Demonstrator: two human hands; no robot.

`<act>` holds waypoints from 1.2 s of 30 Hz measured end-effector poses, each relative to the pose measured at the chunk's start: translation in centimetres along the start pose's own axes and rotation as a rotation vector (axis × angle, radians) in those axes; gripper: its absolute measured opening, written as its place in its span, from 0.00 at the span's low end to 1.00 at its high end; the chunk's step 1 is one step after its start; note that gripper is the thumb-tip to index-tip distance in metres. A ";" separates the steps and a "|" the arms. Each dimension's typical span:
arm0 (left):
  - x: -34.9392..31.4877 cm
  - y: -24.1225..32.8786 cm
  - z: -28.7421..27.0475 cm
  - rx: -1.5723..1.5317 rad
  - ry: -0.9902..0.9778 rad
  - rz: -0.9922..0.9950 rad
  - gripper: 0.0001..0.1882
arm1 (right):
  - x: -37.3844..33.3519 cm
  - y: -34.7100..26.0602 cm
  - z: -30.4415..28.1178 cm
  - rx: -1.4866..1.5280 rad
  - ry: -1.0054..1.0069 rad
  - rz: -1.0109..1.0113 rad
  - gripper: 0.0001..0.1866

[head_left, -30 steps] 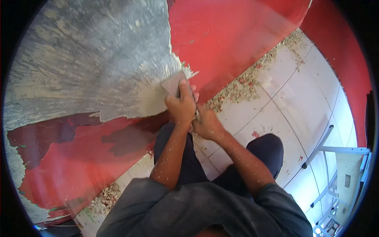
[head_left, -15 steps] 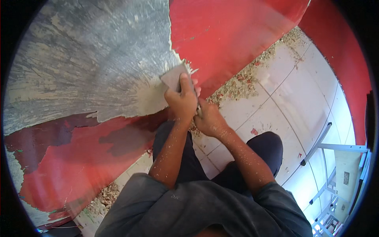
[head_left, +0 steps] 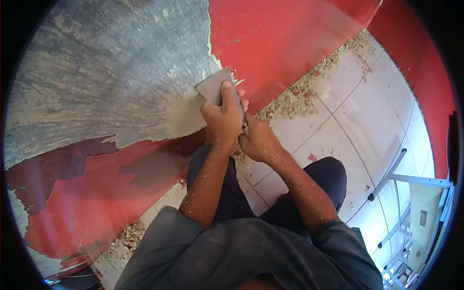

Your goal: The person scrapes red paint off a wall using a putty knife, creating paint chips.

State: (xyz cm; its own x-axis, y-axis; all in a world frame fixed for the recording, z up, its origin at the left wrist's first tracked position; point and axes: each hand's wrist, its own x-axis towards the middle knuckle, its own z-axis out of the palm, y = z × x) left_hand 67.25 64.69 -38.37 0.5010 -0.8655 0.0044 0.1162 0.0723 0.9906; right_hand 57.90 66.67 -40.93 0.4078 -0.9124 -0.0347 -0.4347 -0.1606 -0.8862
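Both my hands are on a scraper with a flat grey blade (head_left: 212, 88). My left hand (head_left: 224, 113) grips the blade, its thumb lying on the face and its fingers curling round the far side. Just below, my right hand (head_left: 260, 140) is closed round the scraper's lower end, mostly hidden in the fist. The blade's front edge meets the ragged border between the stripped grey wall surface (head_left: 121, 72) and the red coating (head_left: 275, 43). Small torn flakes stick up at that edge. Pale chips dot both my forearms.
White floor tiles (head_left: 357, 130) stretch to the right, with a band of pale and red chips (head_left: 297, 99) along the wall's foot. More debris (head_left: 128, 241) lies lower left. A metal-framed stand (head_left: 418, 181) is at the far right, beside another red wall (head_left: 420, 72).
The scraper blade has shifted slightly upward along the torn edge, and both hands have moved a little with it. My grip looks the same.
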 end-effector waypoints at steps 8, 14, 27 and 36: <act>0.6 1.2 1.2 -0.044 0.017 0.010 0.16 | 0.9 0.2 -0.6 0.029 0.008 -0.011 0.17; 0.5 -0.5 0.3 0.042 0.028 0.019 0.16 | 0.3 0.0 0.5 0.017 0.041 -0.018 0.14; 0.0 -0.9 0.3 -0.053 0.032 0.013 0.14 | -0.3 1.0 0.8 -0.023 0.078 -0.061 0.14; 0.2 -1.5 -0.1 0.002 0.022 0.045 0.15 | 0.3 0.4 0.7 -0.032 0.123 -0.088 0.15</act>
State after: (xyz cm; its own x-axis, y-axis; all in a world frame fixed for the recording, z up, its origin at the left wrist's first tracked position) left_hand 67.25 64.48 -39.87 0.5242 -0.8503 0.0459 0.0913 0.1097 0.9898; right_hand 58.40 66.64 -41.61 0.3451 -0.9331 0.1014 -0.4275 -0.2524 -0.8681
